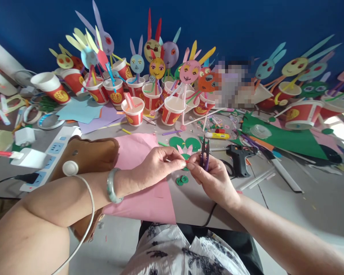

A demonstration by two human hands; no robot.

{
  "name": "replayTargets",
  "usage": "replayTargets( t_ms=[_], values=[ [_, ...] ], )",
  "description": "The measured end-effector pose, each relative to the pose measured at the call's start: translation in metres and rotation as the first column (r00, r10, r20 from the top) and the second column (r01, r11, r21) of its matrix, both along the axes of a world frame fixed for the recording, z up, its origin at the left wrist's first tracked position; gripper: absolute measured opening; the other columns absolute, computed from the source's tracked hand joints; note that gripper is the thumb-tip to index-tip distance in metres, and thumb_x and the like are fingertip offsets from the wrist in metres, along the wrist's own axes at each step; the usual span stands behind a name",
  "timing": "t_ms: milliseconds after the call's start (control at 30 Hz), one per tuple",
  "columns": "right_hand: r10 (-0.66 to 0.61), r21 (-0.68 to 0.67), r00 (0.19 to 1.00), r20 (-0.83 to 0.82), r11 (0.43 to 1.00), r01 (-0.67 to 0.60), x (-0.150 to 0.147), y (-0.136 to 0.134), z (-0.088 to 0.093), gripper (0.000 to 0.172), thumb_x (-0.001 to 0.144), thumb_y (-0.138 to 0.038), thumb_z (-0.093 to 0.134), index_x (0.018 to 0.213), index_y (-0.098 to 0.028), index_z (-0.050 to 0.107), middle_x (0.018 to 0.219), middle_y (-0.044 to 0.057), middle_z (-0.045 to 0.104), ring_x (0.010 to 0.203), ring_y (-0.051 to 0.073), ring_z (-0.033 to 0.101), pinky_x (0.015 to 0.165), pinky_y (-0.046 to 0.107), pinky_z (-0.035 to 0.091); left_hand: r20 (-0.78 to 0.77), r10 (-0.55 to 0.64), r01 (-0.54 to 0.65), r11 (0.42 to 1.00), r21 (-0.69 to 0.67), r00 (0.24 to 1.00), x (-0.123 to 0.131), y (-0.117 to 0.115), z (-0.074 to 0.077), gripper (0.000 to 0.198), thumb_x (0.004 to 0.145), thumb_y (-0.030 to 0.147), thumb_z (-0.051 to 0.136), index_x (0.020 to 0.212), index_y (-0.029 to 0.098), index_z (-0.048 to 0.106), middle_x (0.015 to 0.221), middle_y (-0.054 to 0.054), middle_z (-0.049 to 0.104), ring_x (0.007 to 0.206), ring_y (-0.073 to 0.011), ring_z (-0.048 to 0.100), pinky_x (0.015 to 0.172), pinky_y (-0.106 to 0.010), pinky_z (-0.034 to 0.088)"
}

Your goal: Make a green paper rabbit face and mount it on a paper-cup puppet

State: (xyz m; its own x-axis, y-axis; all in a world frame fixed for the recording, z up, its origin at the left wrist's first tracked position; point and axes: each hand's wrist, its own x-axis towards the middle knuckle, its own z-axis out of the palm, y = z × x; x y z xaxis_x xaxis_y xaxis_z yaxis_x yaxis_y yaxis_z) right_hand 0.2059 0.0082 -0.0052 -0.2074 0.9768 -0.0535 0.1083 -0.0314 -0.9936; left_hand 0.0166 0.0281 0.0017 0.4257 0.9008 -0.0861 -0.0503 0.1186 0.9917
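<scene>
My left hand [157,164] is closed, thumb and fingertips pinching a small red piece [187,162], perhaps paper. The fingertips of my right hand [215,177] meet it at the same spot. A pair of small purple-handled scissors [205,154] also sits in my right hand, dark blades pointing up and away, slightly parted. Just beyond my fingertips lie green paper rounds [177,143] and pink ear-shaped strips [190,149]. Nearer to me, two small green discs [182,180] marked with letters rest on the table. Pink paper [143,198] spreads beneath my left forearm.
Red and white paper cups [173,110] with paper rabbit figures line the back. To the right are a black glue gun [240,158], a utility knife [286,173] and a yellow glue stick [218,135]. A power strip [53,152] and brown pouch [86,152] lie left; a white cable [92,206] crosses my left arm.
</scene>
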Motion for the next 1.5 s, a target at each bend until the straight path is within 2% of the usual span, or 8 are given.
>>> replayTargets(
  t_ms=[200,433,600,933,1267,1400,1500],
  values=[
    [0.04,-0.018,0.999,0.015,0.999,-0.039,0.0036,-0.0008,-0.0034,0.04,0.086,-0.057,0.071,0.079,-0.02,0.058,0.051,-0.007,0.043,0.045,0.007,0.032,0.044,0.023,0.026,-0.044,0.008,-0.007,1.0,0.024,0.999,-0.002,0.0008,0.0039,0.015,0.087,0.028,0.062,0.08,0.016,0.067,0.075,0.0,0.062,0.071,-0.0112,0.052,0.067,-0.026,0.041],
    [0.106,-0.011,0.993,0.049,0.994,-0.106,0.0044,0.0003,-0.0016,0.037,0.087,-0.053,0.07,0.079,-0.02,0.058,0.053,-0.007,0.041,0.046,0.007,0.032,0.043,0.022,0.026,-0.031,-0.03,0.031,0.999,0.02,0.999,-0.0005,-0.0005,0.0017,0.008,0.081,0.024,0.068,0.08,0.016,0.068,0.076,-0.001,0.066,0.068,-0.0112,0.056,0.062,-0.024,0.044],
    [0.099,-0.004,0.994,0.052,0.995,-0.099,0.0052,0.0011,-0.0017,0.036,0.089,-0.053,0.068,0.079,-0.02,0.058,0.053,-0.007,0.041,0.046,0.007,0.032,0.043,0.022,0.026,-0.008,-0.034,0.034,0.998,0.05,0.999,0.0005,-0.0002,-0.0002,0.006,0.081,0.021,0.066,0.079,0.016,0.067,0.078,-0.002,0.067,0.074,-0.0124,0.06,0.069,-0.025,0.049],
    [0.109,0.031,0.994,0.029,0.993,-0.11,0.008,0.0,-0.0066,0.033,0.093,-0.049,0.066,0.081,-0.02,0.057,0.053,-0.008,0.043,0.046,0.006,0.032,0.044,0.022,0.026,-0.073,-0.066,0.066,0.998,-0.006,0.995,0.0004,-0.0014,0.0062,0.004,0.078,0.017,0.063,0.078,0.014,0.066,0.072,0.001,0.062,0.065,-0.0093,0.055,0.062,-0.022,0.044],
    [0.117,-0.002,0.993,-0.01,0.993,-0.117,0.0092,-0.0001,-0.0069,0.033,0.094,-0.048,0.066,0.081,-0.02,0.057,0.054,-0.008,0.043,0.047,0.006,0.034,0.045,0.021,0.027,-0.119,-0.099,0.106,0.993,0.055,0.988,-0.0014,-0.002,0.0045,0.006,0.081,0.018,0.062,0.081,0.014,0.066,0.079,-0.002,0.067,0.072,-0.0119,0.059,0.068,-0.024,0.047],
    [0.11,0.003,0.994,-0.008,0.994,-0.11,0.0086,-0.0011,-0.0055,0.034,0.093,-0.05,0.067,0.082,-0.02,0.057,0.053,-0.008,0.045,0.047,0.006,0.034,0.045,0.022,0.027,-0.098,-0.102,0.108,0.992,0.059,0.99,-0.0014,-0.0018,0.0046,0.006,0.081,0.018,0.062,0.082,0.014,0.067,0.082,-0.004,0.068,0.076,-0.0131,0.06,0.071,-0.025,0.049],
    [0.098,0.015,0.995,-0.011,0.995,-0.098,0.0079,-0.0004,-0.006,0.038,0.093,-0.054,0.067,0.08,-0.02,0.057,0.051,-0.008,0.045,0.047,0.007,0.034,0.046,0.023,0.026,-0.052,-0.092,0.095,0.994,0.05,0.994,-0.0017,-0.0018,0.0032,0.006,0.082,0.017,0.063,0.082,0.014,0.067,0.08,-0.003,0.067,0.073,-0.0119,0.059,0.068,-0.024,0.047]
  ],
)
